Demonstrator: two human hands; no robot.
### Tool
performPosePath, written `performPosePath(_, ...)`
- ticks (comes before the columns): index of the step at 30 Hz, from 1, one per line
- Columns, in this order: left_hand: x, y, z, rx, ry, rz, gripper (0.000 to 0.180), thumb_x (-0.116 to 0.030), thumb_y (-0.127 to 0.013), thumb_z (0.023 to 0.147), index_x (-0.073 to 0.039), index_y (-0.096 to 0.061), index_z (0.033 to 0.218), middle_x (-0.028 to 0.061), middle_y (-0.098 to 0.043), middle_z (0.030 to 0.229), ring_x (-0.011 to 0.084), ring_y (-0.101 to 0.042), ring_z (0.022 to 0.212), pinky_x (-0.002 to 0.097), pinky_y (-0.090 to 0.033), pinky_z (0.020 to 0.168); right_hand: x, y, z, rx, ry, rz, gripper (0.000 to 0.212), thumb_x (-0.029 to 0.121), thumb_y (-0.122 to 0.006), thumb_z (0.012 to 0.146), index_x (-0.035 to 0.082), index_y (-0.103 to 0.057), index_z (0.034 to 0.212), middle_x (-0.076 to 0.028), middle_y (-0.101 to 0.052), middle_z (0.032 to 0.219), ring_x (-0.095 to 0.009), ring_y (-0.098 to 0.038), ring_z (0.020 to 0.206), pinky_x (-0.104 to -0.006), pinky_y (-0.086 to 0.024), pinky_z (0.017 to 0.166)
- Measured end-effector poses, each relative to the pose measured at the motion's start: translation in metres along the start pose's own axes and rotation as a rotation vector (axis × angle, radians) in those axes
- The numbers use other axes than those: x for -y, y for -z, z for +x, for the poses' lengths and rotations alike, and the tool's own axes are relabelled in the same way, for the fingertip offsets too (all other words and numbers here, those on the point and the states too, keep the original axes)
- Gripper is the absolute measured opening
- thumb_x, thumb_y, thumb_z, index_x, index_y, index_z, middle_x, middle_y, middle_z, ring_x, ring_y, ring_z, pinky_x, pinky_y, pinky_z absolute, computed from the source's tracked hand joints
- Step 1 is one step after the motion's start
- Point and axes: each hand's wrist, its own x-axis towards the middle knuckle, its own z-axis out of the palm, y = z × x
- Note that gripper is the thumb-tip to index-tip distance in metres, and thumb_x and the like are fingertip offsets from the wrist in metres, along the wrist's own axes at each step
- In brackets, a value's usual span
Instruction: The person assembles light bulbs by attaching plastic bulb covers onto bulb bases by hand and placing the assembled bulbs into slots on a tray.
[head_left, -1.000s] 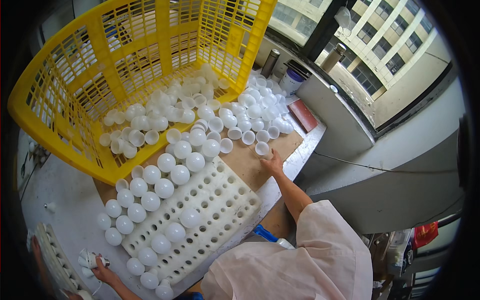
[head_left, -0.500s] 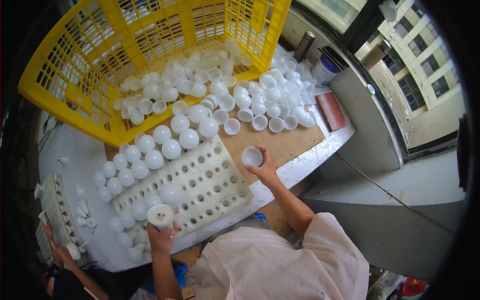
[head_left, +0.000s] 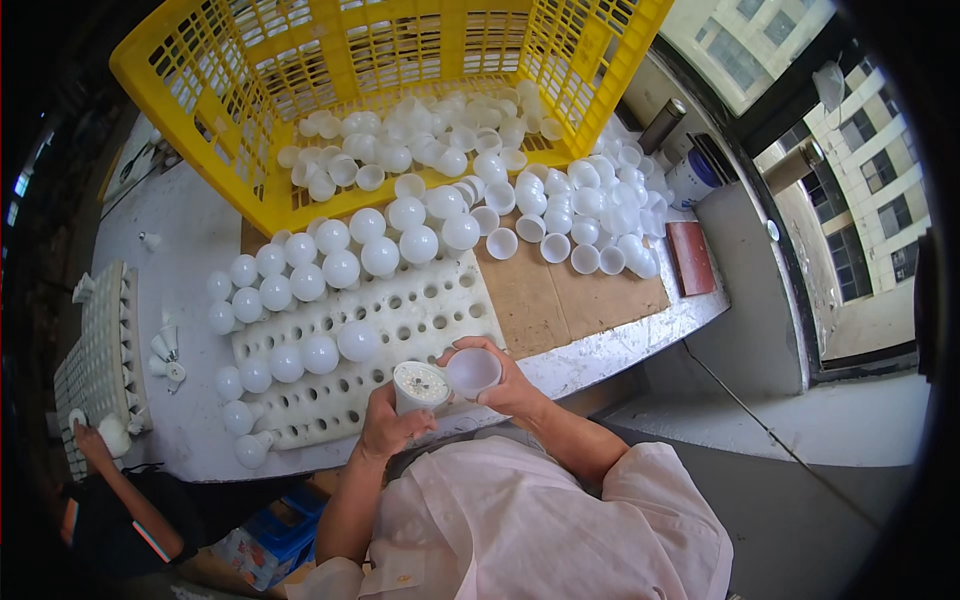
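My left hand is wrapped round an LED bulb base, its round board with small chips facing up. In my right hand is a white bulb cover, a hollow dome gripped by the rim with its opening turned toward me. The base and the cover are side by side, almost touching. Just beyond my hands lies a white foam tray with rows of holes. Finished-looking round bulbs stand in its far rows, and more bulbs stand in a nearer row.
Behind the tray, a yellow crate lies on its side, loose covers spilling from it onto cardboard. A red-brown block and a dark flask are at the right. A co-worker's hand works by another tray at the left.
My right hand has brought the cover from over the cardboard down to the bulb base. My left hand has moved right with the base. The view has shifted too.
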Motion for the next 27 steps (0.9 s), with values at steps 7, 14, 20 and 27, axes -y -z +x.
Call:
performPosePath(7,-0.004,0.003,-0.012,-0.048,0.016,-0.011,0.047,-0.014,-0.071,0.071,0.009,-0.053,0.108,0.0166,-0.063,0.086,0.0112,-0.055,0.055,0.0219,-0.041,0.045,-0.003,-0.004,0.009,0.053,-0.04,-0.159,0.085,0.026,-0.084,0.062,0.006,-0.039,0.13,-0.014,-0.057,0.118,-0.023,-0.052,0.113,-0.036,-0.039,0.098)
performPosePath(14,-0.018,0.013,-0.025,-0.07,0.092,0.085,0.04,-0.013,-0.071,0.071,0.007,-0.058,0.103,0.0096,-0.062,0.074,0.0085,-0.053,0.056,0.0218,-0.041,0.048,0.01,-0.016,0.019,0.129,-0.129,-0.43,0.086,0.026,-0.085,0.06,0.004,-0.04,0.13,-0.011,-0.056,0.116,-0.02,-0.053,0.11,-0.0357,-0.04,0.096)
performPosePath(20,-0.039,0.023,-0.033,-0.054,0.118,0.638,0.046,-0.025,-0.081,0.065,0.003,-0.063,0.096,0.009,-0.066,0.08,0.0129,-0.061,0.074,0.0291,-0.05,0.068,0.029,-0.058,0.032,0.381,-0.112,-1.095,0.091,0.019,-0.084,0.059,0.005,-0.036,0.135,-0.015,-0.054,0.119,-0.028,-0.056,0.106,-0.0365,-0.043,0.094)
performPosePath(27,-0.036,0.035,-0.045,-0.035,0.158,0.824,0.047,-0.028,-0.083,0.058,0.003,-0.066,0.089,0.014,-0.067,0.081,0.0193,-0.065,0.074,0.0314,-0.05,0.072,0.016,-0.09,0.04,0.569,-0.166,-1.229,0.079,0.017,-0.078,0.066,0.003,-0.037,0.132,-0.018,-0.052,0.11,-0.037,-0.057,0.1,-0.0411,-0.049,0.084)
